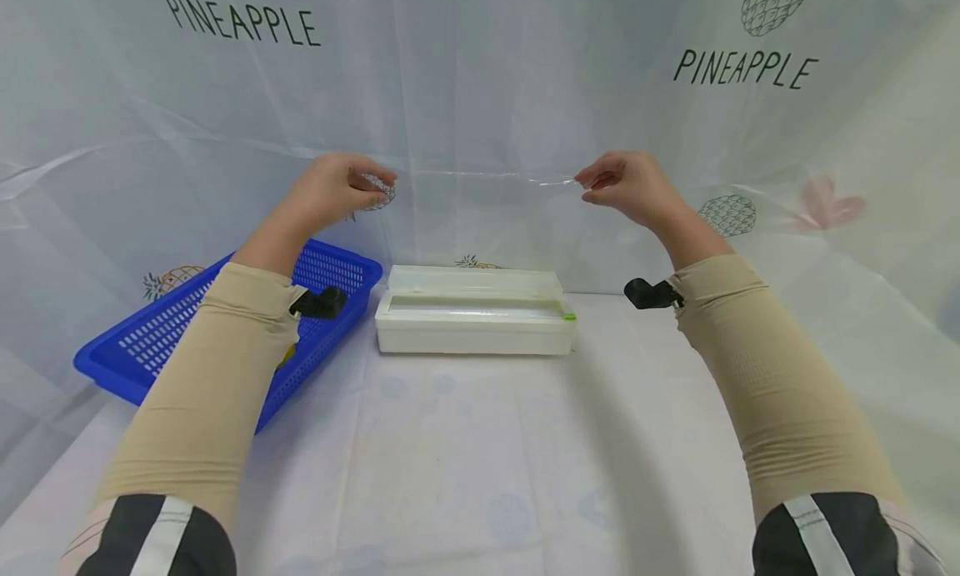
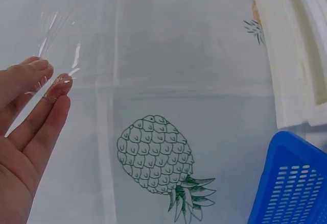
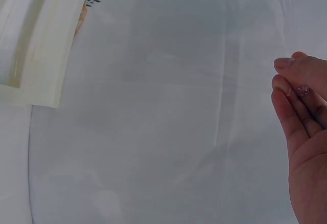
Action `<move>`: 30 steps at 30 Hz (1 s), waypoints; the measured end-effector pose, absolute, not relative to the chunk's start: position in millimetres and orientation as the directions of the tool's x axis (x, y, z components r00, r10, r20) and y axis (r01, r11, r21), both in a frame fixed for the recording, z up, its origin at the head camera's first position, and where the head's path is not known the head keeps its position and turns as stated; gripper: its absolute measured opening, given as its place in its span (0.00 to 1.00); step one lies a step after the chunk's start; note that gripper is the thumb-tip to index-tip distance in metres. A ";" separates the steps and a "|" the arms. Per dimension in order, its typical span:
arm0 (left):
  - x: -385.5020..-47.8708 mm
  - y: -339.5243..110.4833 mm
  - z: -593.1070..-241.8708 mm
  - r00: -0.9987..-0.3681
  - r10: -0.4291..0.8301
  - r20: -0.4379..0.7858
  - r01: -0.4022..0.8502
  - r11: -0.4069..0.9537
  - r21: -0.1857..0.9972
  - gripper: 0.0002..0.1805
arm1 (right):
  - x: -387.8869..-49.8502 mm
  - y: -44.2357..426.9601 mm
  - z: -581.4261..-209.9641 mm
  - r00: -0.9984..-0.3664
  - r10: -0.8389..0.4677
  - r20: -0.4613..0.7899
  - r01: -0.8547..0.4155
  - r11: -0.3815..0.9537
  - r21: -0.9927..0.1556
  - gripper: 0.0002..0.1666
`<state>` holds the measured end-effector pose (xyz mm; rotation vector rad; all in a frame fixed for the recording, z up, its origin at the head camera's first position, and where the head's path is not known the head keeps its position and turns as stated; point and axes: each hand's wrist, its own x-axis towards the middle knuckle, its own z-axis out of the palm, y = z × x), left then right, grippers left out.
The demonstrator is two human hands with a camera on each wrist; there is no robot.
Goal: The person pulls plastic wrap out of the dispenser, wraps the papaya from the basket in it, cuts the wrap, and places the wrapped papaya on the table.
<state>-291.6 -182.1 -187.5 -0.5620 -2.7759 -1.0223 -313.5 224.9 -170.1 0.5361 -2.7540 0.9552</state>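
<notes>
Fingers of left hand (image 1: 345, 184) and right hand (image 1: 628, 186) pinch clear film (image 1: 486, 174), stretched between them above the white box (image 1: 474, 336). Film out, not laid over anything; whether severed, cannot tell.

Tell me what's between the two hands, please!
Clear film: the head view shows its shiny edge stretching from the left hand to the right hand.
</notes>
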 end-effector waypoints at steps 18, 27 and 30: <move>-285.1 -180.2 -174.0 -0.938 0.242 0.248 0.345 0.715 0.608 0.19 | -309.4 223.7 -154.9 -0.914 -0.269 0.304 -0.402 0.712 -0.576 0.16; -283.2 -179.1 -165.6 -0.931 0.229 0.282 0.357 0.725 0.588 0.19 | -305.9 224.0 -146.9 -0.908 -0.259 0.328 -0.410 0.707 -0.576 0.16; -281.6 -178.8 -163.8 -0.932 0.213 0.294 0.352 0.728 0.588 0.19 | -304.5 223.3 -144.6 -0.906 -0.253 0.339 -0.412 0.705 -0.577 0.16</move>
